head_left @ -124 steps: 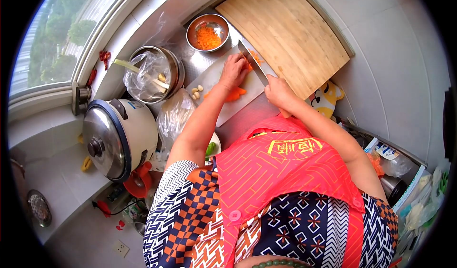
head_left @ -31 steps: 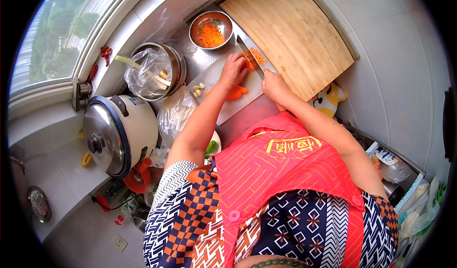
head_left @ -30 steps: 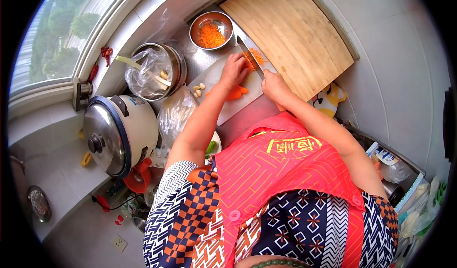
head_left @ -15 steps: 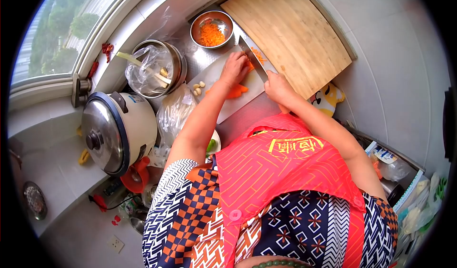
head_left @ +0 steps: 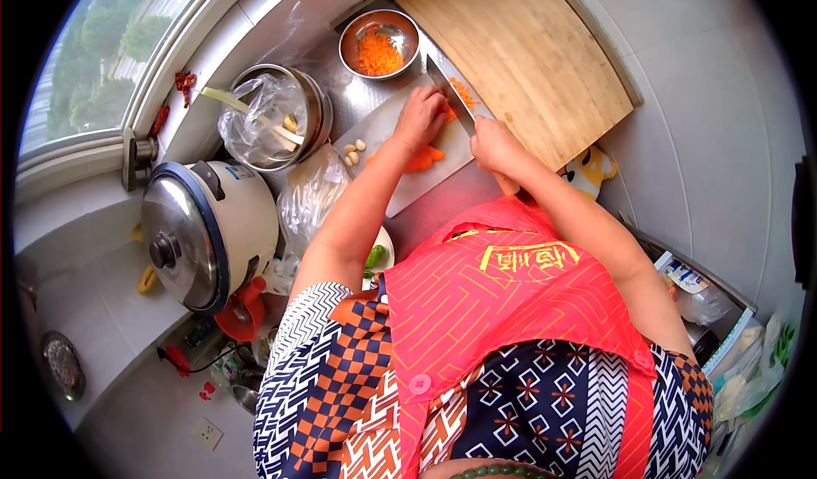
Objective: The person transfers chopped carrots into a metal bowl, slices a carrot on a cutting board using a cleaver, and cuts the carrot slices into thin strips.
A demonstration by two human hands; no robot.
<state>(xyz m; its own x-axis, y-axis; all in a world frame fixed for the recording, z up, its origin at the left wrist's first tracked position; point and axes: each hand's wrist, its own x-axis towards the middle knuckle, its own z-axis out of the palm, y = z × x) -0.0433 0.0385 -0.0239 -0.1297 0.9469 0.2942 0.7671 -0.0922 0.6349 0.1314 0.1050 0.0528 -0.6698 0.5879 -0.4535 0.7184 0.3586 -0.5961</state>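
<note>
My right hand [head_left: 498, 149] is closed round the handle of a kitchen knife [head_left: 447, 88], whose broad blade points away from me over a pale cutting board [head_left: 404, 191]. Close against the blade's left side, my left hand [head_left: 420, 116] has its fingers curled down on orange carrot, mostly hidden under them. Small cut carrot bits [head_left: 464, 94] lie on the blade's right side. Nearer to me on the board are larger carrot pieces [head_left: 423, 159], with several garlic cloves [head_left: 352, 152] by the left edge.
A metal bowl [head_left: 408, 68] of chopped carrot stands beyond the board. To the right is a large wooden board [head_left: 528, 45]. On the left are a pot [head_left: 322, 120] with a plastic bag and a rice cooker [head_left: 247, 207]. A plate [head_left: 388, 251] with green peppers sits by my left arm.
The view has shifted slightly. Both hands and the knife stay in nearly the same place over the board, the left fingers still on the carrot.
</note>
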